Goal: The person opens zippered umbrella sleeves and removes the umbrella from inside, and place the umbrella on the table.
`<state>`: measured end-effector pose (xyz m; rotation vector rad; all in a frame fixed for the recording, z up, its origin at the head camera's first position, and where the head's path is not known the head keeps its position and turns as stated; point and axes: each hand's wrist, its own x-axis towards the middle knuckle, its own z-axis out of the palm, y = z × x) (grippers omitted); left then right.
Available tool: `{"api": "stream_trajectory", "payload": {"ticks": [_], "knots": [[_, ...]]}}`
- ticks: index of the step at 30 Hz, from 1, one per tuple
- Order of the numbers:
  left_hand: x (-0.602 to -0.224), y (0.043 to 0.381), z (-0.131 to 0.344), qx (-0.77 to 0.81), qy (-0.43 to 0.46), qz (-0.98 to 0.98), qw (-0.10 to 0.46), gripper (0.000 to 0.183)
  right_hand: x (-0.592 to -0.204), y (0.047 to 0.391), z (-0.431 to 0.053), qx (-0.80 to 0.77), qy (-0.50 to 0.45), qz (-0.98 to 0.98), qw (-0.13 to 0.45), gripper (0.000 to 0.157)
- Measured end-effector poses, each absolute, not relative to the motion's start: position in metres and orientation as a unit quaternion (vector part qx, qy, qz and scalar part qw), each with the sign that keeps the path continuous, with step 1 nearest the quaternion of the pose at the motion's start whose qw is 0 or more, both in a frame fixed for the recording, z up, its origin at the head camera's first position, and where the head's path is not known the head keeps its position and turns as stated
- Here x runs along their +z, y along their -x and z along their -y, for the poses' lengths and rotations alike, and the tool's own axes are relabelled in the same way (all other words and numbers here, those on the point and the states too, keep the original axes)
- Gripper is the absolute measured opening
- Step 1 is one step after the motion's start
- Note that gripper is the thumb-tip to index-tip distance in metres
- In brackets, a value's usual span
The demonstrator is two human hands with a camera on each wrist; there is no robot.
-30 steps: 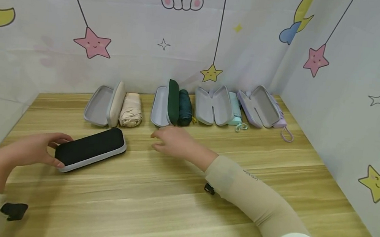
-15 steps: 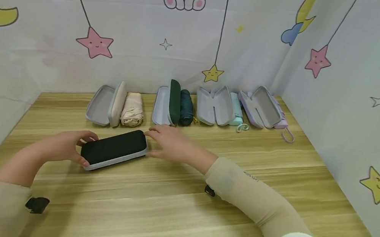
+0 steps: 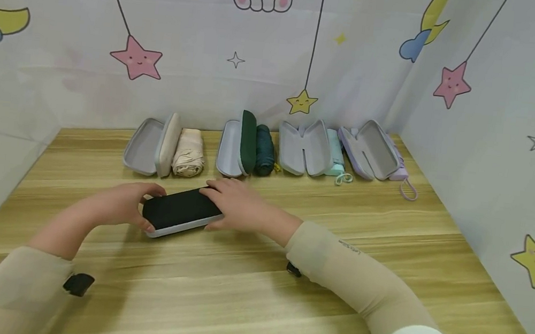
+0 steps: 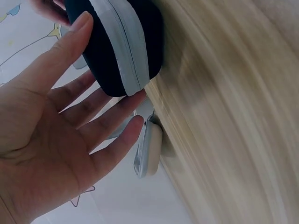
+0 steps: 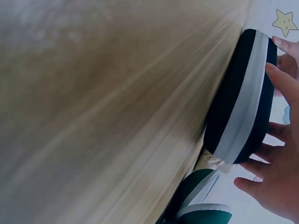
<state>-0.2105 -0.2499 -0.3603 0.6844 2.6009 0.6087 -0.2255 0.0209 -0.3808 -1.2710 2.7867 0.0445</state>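
Note:
A black zip case (image 3: pixel 180 209) with a light grey band lies slanted on the wooden table in front of me, closed. My left hand (image 3: pixel 121 205) grips its left end, thumb at the front and fingers behind. At the other end my right hand (image 3: pixel 240 207) holds the case, fingers over the far corner and thumb at the near side. In the left wrist view, a zip line runs along the grey band (image 4: pixel 126 44). The right wrist view shows the right fingers (image 5: pixel 259 167) spread around the case's end.
Along the back wall stand open cases: beige (image 3: pixel 168 144), green (image 3: pixel 247 143), grey-lined (image 3: pixel 305 149) and lavender (image 3: pixel 370 150). Beside them lie folded umbrellas: beige (image 3: pixel 189 154), dark green (image 3: pixel 264 150), mint (image 3: pixel 335 152) and lavender (image 3: pixel 399 172). A printed cloth wall (image 3: pixel 184 73) borders the table.
My left hand has slid the black case rightward across the table. The right hand, earlier apart from it, now holds its right end.

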Motion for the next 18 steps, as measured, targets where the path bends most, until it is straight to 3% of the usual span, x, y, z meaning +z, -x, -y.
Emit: {"api": "stream_trajectory", "payload": {"ticks": [5, 12, 18], "knots": [[-0.36, 0.211, 0.245, 0.237, -0.243, -0.92, 0.195, 0.086, -0.385, 0.227, -0.019, 0.013, 0.418, -0.907, 0.042, 0.079], [-0.359, 0.217, 0.243, 0.234, -0.216, -0.936, 0.151, 0.034, -0.386, 0.233, -0.031, 0.014, 0.404, -0.913, 0.048, 0.076], [-0.367, 0.226, 0.231, 0.196, -0.199, -0.947, 0.162, 0.025, -0.383, 0.232, -0.045, 0.002, 0.408, -0.912, 0.051, 0.078]]}}
